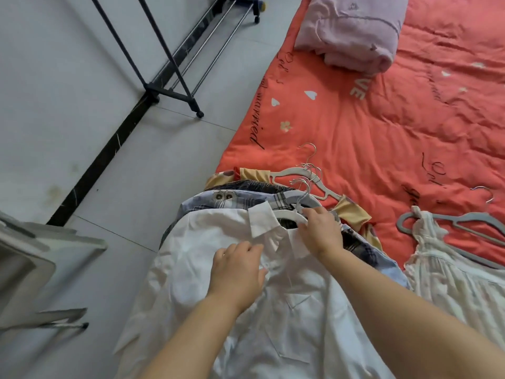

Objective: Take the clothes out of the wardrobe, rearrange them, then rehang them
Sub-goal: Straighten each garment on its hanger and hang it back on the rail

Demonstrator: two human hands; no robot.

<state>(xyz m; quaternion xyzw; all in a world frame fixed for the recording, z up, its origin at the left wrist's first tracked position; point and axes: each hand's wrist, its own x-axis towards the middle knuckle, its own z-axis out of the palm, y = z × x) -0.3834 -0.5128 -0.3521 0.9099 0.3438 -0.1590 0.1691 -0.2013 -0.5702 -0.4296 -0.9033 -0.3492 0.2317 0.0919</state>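
A white collared shirt (pixel 205 242) lies on top of a stack of clothes on hangers at the near corner of the bed. My left hand (pixel 237 272) pinches the shirt's front just below the collar. My right hand (pixel 321 231) grips the white hanger (pixel 287 216) inside the shirt's neck. Under the shirt lie a blue plaid garment (pixel 218 199) and a yellow patterned one (pixel 251 175), with several white hangers (pixel 303 173) sticking out. To the right a pale striped dress (pixel 448 272) lies on a grey hanger (pixel 464 222).
A red quilt (pixel 382 119) covers the bed, with a folded pink blanket (pixel 352 31) at its far end. A dark metal clothes rack (pixel 169 77) stands on the grey tile floor at the back left. A grey plastic piece of furniture (pixel 32 263) stands at the left edge.
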